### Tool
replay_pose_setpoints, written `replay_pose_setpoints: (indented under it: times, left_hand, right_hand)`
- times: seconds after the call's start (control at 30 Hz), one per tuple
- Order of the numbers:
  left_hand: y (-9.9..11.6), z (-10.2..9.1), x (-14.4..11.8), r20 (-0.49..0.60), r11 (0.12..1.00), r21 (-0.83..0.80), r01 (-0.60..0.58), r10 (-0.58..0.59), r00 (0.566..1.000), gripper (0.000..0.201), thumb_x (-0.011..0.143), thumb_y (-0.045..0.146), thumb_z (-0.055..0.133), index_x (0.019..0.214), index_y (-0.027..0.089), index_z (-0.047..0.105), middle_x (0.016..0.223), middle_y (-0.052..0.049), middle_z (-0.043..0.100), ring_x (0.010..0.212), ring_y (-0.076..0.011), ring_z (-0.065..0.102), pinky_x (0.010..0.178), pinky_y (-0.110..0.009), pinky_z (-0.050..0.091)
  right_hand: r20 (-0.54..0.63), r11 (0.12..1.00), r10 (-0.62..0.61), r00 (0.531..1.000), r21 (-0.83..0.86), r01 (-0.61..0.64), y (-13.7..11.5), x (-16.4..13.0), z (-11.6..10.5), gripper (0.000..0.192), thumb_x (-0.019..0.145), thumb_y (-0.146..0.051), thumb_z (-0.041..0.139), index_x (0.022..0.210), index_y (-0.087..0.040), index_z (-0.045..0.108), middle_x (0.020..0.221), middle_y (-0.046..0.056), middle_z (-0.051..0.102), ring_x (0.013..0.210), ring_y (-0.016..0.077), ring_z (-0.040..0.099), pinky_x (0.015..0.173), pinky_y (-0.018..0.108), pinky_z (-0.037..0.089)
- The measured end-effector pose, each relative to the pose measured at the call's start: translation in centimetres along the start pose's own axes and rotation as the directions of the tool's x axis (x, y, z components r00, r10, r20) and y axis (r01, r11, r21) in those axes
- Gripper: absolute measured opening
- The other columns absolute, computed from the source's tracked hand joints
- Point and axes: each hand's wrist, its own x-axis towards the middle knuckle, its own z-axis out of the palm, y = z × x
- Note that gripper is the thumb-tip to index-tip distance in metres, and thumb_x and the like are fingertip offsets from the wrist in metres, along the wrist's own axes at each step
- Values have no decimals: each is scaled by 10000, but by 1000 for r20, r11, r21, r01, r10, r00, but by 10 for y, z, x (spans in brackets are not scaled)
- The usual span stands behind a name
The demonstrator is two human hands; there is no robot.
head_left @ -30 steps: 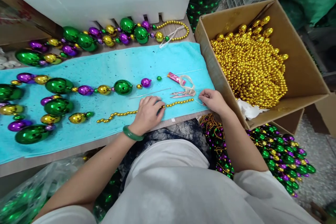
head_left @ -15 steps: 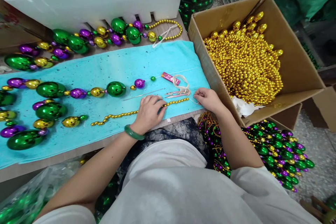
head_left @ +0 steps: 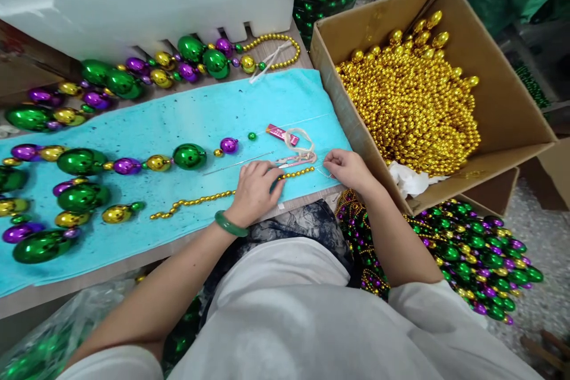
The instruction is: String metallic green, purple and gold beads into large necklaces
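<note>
The left hand (head_left: pixel 255 190) lies palm down on the gold strand (head_left: pixel 209 198), fingers curled over it near its 3 o'clock end. The strand runs across the teal towel (head_left: pixel 187 113) on the counter (head_left: pixel 111 273). At 3 o'clock the right hand (head_left: pixel 348 169) pinches a thin thread (head_left: pixel 328 173), fingertips closed. Snips (head_left: pixel 294 160) lie at 12 o'clock between the hands. A box (head_left: pixel 512 113) of gold beads sits at 2 o'clock.

No text, label, brand or number can be read here. The small pink packet (head_left: pixel 282 134) beside the cardboard box (head_left: pixel 512 101) shows print too blurred to read.
</note>
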Motion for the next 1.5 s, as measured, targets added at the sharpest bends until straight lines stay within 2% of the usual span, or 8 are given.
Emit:
replay_pose_setpoints:
  times: [0.27, 0.5, 0.8, 0.97, 1.07, 1.23, 1.37, 1.5]
  left_hand:
    - [-10, -11, -10, 30, 998, 60, 19, -20, 999, 175, 868, 264, 497, 939, 188, 638, 1030, -78, 630, 984, -258, 512, 843, -412, 367]
    - [11, 2, 9, 22, 999, -7, -37, 37, 999, 287, 899, 365, 488, 1097, 217, 634, 1070, -84, 617, 1015, -256, 501, 857, -410, 367]
    - [20, 6, 20, 50, 993, 81, -85, 82, 995, 239, 921, 320, 448, 966, 199, 649, 997, -89, 602, 937, -250, 491, 798, -394, 383]
    - [24, -2, 22, 81, 996, 57, -72, 67, 994, 203, 914, 234, 442, 927, 184, 639, 936, -92, 602, 927, -253, 502, 794, -397, 400]
    - [26, -7, 23, 28, 993, -113, -24, 27, 999, 179, 911, 215, 439, 896, 173, 613, 916, -83, 603, 905, -230, 520, 809, -376, 418]
    - [21, -24, 20, 29, 859, -496, 126, -128, 991, 138, 913, 229, 427, 852, 194, 547, 795, 3, 610, 732, -140, 557, 698, -267, 436]
    - [-3, -46, 10, 72, 815, -531, 231, -228, 971, 148, 900, 240, 409, 797, 200, 507, 660, 38, 557, 619, -118, 533, 617, -241, 409]
    - [-26, -59, -5, 52, 881, -402, 249, -250, 967, 156, 874, 233, 400, 757, 200, 498, 670, 19, 558, 624, -135, 527, 602, -255, 396]
  right_hand:
    - [-1, 999, -22, 1000, 35, 22, 4, 1, 1, 116, 769, -259, 543, 735, -172, 611, 562, -19, 561, 573, 135, 534, 537, 224, 354]
    - [-2, 999, -22, 1000, 30, 22, 2, 0, 1, 117, 769, -257, 544, 743, -171, 619, 573, -16, 574, 585, 138, 539, 557, 229, 363]
    - [20, 1000, -21, 1000, -3, 22, 5, 2, 0, 111, 795, -244, 545, 770, -168, 622, 592, -17, 595, 596, 135, 552, 548, 220, 359]
    - [-43, 933, -31, 999, -359, 13, -21, -17, -5, 152, 855, -243, 518, 901, -173, 645, 788, 61, 674, 751, 196, 605, 630, 263, 411]
    - [-138, 854, -200, 970, -510, 104, -45, -31, 0, 243, 894, -306, 512, 1050, -166, 634, 1033, 131, 663, 981, 266, 578, 755, 325, 445]
    - [32, 863, -475, 879, -176, 473, -61, -21, 30, 229, 889, -265, 568, 1100, -200, 632, 1119, 66, 670, 1043, 193, 589, 855, 286, 451]
    - [75, 887, -440, 895, -119, 446, -60, -5, 35, 149, 894, -192, 542, 896, -176, 691, 917, 57, 716, 882, 174, 645, 790, 271, 457]
    - [158, 889, -402, 902, -170, 426, -66, -2, 19, 180, 898, -191, 521, 949, -210, 692, 1000, 32, 719, 930, 166, 649, 797, 253, 450]
